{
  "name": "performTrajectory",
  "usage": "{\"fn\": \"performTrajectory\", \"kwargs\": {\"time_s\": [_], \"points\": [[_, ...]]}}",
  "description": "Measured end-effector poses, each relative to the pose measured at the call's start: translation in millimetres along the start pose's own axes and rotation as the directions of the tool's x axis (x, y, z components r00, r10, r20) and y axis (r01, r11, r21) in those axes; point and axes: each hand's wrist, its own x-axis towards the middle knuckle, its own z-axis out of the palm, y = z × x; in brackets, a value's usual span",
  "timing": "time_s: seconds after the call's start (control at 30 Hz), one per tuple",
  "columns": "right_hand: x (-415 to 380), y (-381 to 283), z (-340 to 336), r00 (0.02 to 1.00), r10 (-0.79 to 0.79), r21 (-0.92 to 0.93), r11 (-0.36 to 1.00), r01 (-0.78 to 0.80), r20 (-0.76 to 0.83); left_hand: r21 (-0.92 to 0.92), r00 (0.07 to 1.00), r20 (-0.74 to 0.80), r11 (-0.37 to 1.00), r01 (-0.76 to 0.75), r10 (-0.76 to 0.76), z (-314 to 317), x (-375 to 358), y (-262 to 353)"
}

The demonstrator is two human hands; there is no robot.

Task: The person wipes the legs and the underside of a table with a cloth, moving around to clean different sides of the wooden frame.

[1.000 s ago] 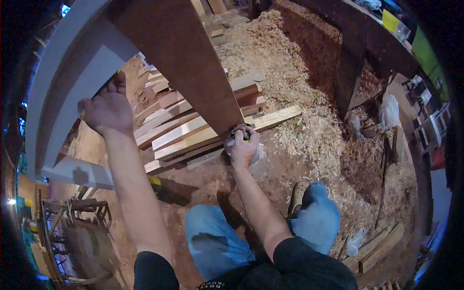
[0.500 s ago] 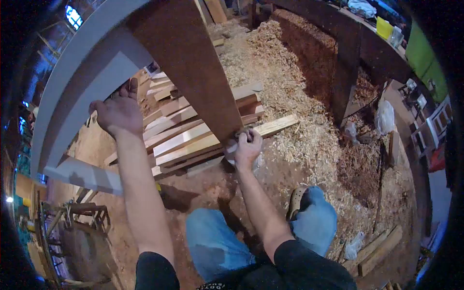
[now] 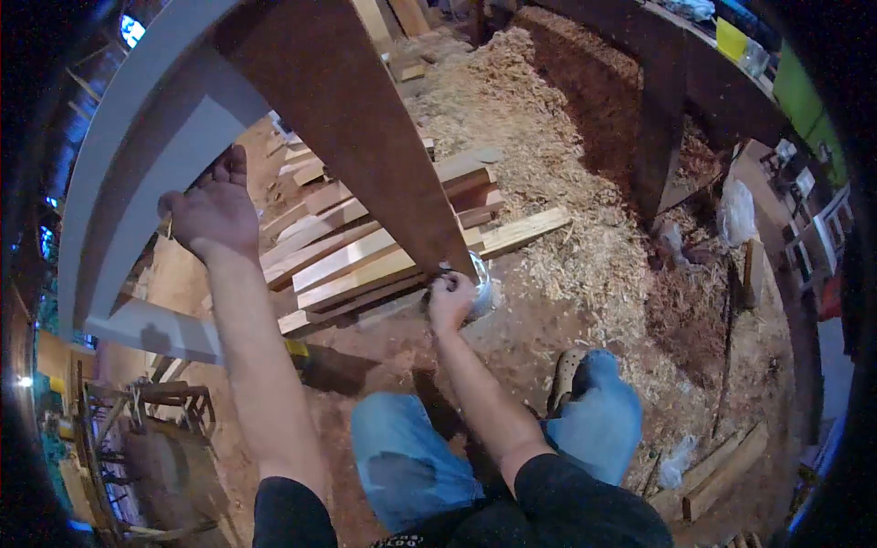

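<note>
A large grey-painted curved frame (image 3: 119, 119) rises at the left. A wide brown board (image 3: 352, 119) joins it at the top and slopes down toward the middle. My left hand (image 3: 217, 217) is raised at the inner edge of the grey panel, thumb against it and fingers partly hidden in shadow; it appears to grip that edge. My right hand (image 3: 452, 300) is closed at the lower end of the brown board, fingers pinched around something small and dark that I cannot make out. Just behind it stands a shiny metal can (image 3: 482, 285), partly covered by the board and hand.
Stacked planks (image 3: 365, 260) lie on the floor beneath the board. Wood shavings (image 3: 557, 164) spread beyond and to the right. Plastic bags (image 3: 736, 215) and timber offcuts (image 3: 726, 475) lie at the right. A wooden stand (image 3: 164, 402) is at lower left.
My right hand has moved slightly down and left along the board's lower end, exposing more of the metal can. My left hand stays at the grey panel's edge.
</note>
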Motion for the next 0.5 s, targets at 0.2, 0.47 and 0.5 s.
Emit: {"fn": "performTrajectory", "kwargs": {"time_s": [0.2, 0.47, 0.5], "points": [[-5.9, -5.2, 10.4, 0.998, -0.052, 0.096, 0.994, 0.056, -0.045, -0.212, 0.846, 0.526, 0.950, 0.230, -0.087, -50.1, 28.3, -3.4], [9.4, -2.4, 3.4, 0.993, -0.059, 0.100, 0.993, 0.070, -0.105, 0.040, 0.991, 0.130, 0.999, -0.037, 0.032, -20.2, 14.5, -4.3], [2.7, -14.3, 3.1, 0.993, -0.078, 0.119, 0.989, 0.088, -0.085, 0.027, 0.995, 0.099, 0.999, -0.022, 0.019, -18.8, 13.7, -5.1]]}}
